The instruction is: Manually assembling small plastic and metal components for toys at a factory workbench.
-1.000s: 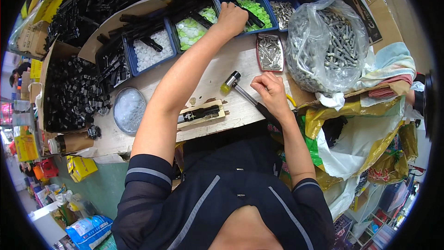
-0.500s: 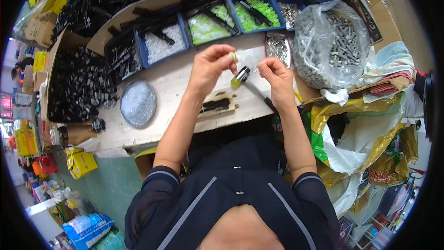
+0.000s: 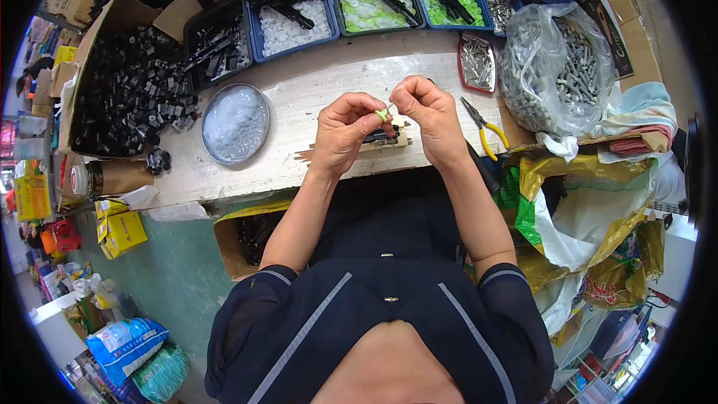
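Both hands meet over the near part of the pale worktable (image 3: 314,75). Between the fingertips of my left hand (image 3: 340,135), closed in a pinch, is a small light-green plastic piece (image 3: 383,115). My right hand (image 3: 434,123) is also closed, thumb against forefinger, on a thin metal pin (image 3: 390,105) whose end is at or very near the green piece; whether it is inside cannot be made out. Just below the fingers, a wooden block (image 3: 402,138) carries a black part (image 3: 381,137), partly covered by my hands. Pliers with yellow handles (image 3: 490,138) lie right of my right hand.
Blue trays of white (image 3: 295,26) and green pieces (image 3: 456,4) line the back, black parts across them. A red-rimmed dish (image 3: 477,63) holds metal pins, beside a clear bag of metal parts (image 3: 557,67). Left are a round dish (image 3: 235,123) and a box of black pieces (image 3: 127,82).
My hands have come together, bringing the pin to the green piece. The view has shifted, and the pliers now show fully. The hammer seen between the hands has gone from sight.
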`<state>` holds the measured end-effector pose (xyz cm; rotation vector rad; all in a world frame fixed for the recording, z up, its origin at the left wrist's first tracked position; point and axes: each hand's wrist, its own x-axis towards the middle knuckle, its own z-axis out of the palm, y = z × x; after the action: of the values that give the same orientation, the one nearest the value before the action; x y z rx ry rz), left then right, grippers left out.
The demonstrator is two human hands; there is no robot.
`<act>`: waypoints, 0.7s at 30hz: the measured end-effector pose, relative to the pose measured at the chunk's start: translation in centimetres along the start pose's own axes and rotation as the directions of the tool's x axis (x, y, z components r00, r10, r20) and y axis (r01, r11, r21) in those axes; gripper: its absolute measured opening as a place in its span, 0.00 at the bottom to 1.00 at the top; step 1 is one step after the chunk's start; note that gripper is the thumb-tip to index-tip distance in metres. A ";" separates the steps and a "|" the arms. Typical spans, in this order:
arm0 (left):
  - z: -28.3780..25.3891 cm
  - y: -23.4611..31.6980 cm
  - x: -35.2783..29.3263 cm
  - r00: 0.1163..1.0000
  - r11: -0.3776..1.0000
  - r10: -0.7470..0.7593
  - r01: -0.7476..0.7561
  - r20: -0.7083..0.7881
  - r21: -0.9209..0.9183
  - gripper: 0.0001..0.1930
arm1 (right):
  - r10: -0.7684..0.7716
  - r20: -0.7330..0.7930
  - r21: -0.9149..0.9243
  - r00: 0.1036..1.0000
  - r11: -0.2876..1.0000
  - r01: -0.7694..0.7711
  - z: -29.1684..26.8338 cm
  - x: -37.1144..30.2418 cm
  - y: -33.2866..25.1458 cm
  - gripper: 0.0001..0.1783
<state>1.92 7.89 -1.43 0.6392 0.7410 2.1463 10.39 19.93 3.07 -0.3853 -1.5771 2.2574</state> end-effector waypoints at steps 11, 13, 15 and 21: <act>-0.5 0.1 -1.1 0.985 0.970 0.163 -0.151 -0.050 0.188 0.07 | 0.053 0.073 -0.124 0.996 0.991 -0.044 0.7 -0.3 0.7 0.08; -1.0 0.1 -1.4 0.990 0.980 0.114 -0.099 -0.081 0.174 0.07 | -0.034 0.033 -0.264 0.999 0.963 0.042 1.1 -0.4 1.1 0.07; -0.9 0.0 -1.6 0.986 0.975 0.139 -0.120 -0.090 0.187 0.07 | -0.401 0.110 -0.613 0.909 0.692 0.380 1.5 -0.3 1.5 0.04; -1.2 -0.3 -2.1 0.973 0.967 0.180 -0.148 -0.142 0.209 0.06 | -0.525 0.222 -0.767 0.822 0.426 0.480 1.4 -1.0 1.7 0.02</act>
<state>2.58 6.05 -2.92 0.6555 1.0297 2.3150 10.45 17.82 1.98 -0.1279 -2.2425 0.9588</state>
